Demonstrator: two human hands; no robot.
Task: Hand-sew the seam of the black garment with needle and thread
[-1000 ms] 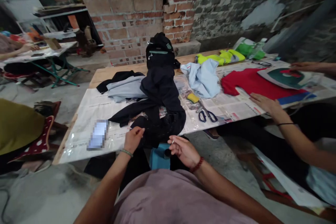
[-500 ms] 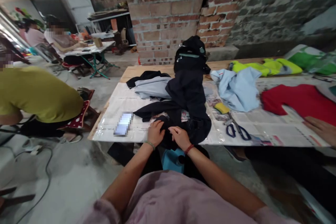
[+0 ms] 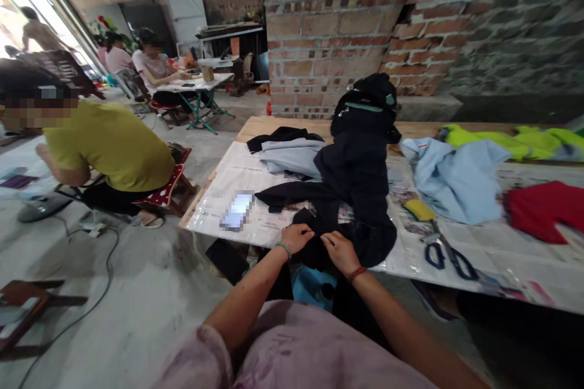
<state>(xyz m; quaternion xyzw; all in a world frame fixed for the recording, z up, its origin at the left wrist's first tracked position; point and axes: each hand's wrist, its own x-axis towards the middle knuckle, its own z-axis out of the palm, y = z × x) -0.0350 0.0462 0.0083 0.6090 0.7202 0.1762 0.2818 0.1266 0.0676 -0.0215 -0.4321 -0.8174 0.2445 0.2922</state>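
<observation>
Black cloth [image 3: 316, 254] overhangs the surface [image 3: 270, 124], pinched by left hand [image 3: 296, 238]; right hand [image 3: 342, 251] touches it, grip impossible to tell

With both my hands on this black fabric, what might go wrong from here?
The black fabric between your left hand and right hand sits at the front edge of the newspaper-covered table, so it might slip off if your grip loosens. The pale-screened rectangular phone lies near that edge, where your left hand could nudge it. The dark-blue-handled metal scissors lie near it too, so shifting cloth might knock them.
</observation>
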